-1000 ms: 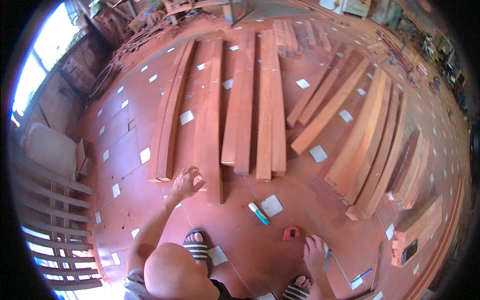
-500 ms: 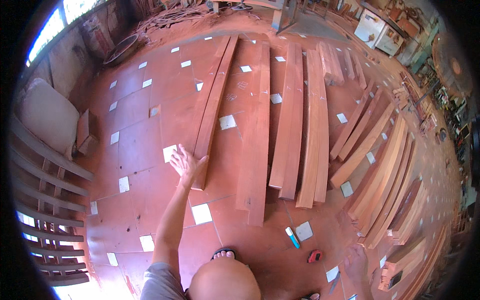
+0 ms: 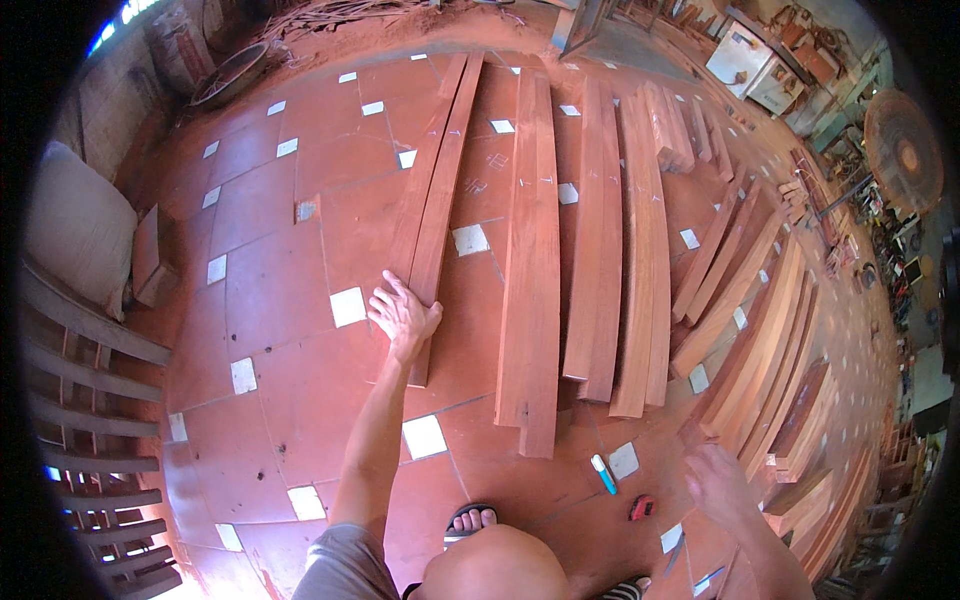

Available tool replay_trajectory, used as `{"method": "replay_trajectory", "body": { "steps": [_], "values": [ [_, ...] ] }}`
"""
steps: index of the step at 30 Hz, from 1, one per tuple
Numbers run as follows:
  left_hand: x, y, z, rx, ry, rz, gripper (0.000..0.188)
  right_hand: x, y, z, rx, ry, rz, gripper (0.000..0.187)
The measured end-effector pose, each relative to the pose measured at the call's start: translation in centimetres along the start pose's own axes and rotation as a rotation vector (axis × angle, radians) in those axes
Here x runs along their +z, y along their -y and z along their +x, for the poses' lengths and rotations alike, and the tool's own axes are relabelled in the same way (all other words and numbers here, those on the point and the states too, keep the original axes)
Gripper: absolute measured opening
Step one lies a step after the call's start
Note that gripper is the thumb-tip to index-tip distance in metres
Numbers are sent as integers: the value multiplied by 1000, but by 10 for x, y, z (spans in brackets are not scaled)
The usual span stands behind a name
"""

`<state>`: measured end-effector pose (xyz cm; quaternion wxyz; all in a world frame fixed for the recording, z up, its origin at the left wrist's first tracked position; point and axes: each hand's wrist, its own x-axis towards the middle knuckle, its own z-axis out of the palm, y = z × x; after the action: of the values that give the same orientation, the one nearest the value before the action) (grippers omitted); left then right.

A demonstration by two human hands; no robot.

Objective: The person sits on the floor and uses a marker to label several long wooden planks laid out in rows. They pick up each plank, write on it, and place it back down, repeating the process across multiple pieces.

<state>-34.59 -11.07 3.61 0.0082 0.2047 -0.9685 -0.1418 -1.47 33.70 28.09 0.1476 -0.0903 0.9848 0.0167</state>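
Two long reddish-brown wooden beams (image 3: 447,170) lie side by side on the tiled floor, with a thin dark seam between them and a pale mark across each. Over their near part my left hand (image 3: 403,318) grips them, thumb at the right edge and fingers across toward the left. My left forearm hides part of the near ends. At the lower right, my right hand (image 3: 712,478) hangs above the floor beside the near ends of other timber; its fingers look bent and blurred. A white-and-turquoise marker (image 3: 604,474) and a red tape measure (image 3: 641,508) lie left of it.
More paired beams (image 3: 530,260) lie parallel to the right, with lighter timber (image 3: 750,350) stacked beyond. A slatted wooden frame (image 3: 95,420) stands at the left. A round metal disc (image 3: 905,150) and a white cabinet (image 3: 755,70) are far right. My foot (image 3: 473,520) stands at the bottom.
My left hand has come down from the left edge onto the beams and closed across them. My right hand has risen a little farther into view. The whole view has shifted slightly.
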Motion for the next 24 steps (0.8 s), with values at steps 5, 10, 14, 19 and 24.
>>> {"method": "replay_trajectory", "body": {
  "steps": [5, 10, 14, 19, 24],
  "values": [
    [2, 10, -8, 17, -39, -2, 122, 38, 41, 39, -118, -13, 80, 34],
    [4, 15, -38, 9, -48, 12, 121, 105, 95, 79, -239, -72, 264, 35],
    [-11, 21, -86, -16, 39, -18, 122, 141, 175, 119, -285, -222, 535, 37],
    [-13, 36, -152, -29, 50, -15, 121, 179, 279, 148, -167, -110, 746, 76],
    [-26, 114, -178, 277, 171, -409, 114, 201, 318, 171, -145, -220, 681, 115]
  ]
}}
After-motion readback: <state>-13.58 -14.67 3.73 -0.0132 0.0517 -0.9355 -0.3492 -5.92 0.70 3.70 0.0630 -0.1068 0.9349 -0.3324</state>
